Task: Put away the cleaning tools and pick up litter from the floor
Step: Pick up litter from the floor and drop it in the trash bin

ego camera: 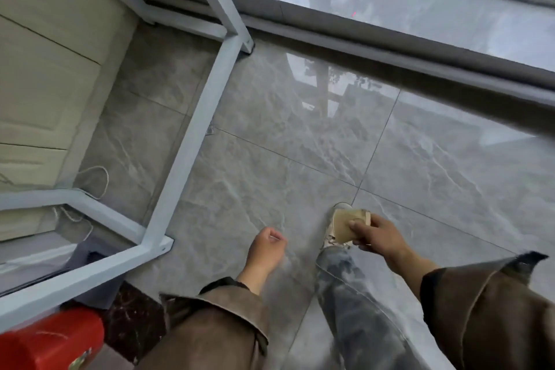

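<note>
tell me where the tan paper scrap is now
Head view, low and right of centre: the paper scrap is pinched in the right hand, in front of the person's shoe, above the grey floor.

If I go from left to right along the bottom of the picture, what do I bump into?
red box → left hand → tan scrap → right hand, which grips the scrap.

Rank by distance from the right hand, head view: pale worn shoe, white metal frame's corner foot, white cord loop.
1. Pale worn shoe, just beneath the right hand gripping tan paper.
2. White metal frame's corner foot, leftward.
3. White cord loop, far left.
</note>
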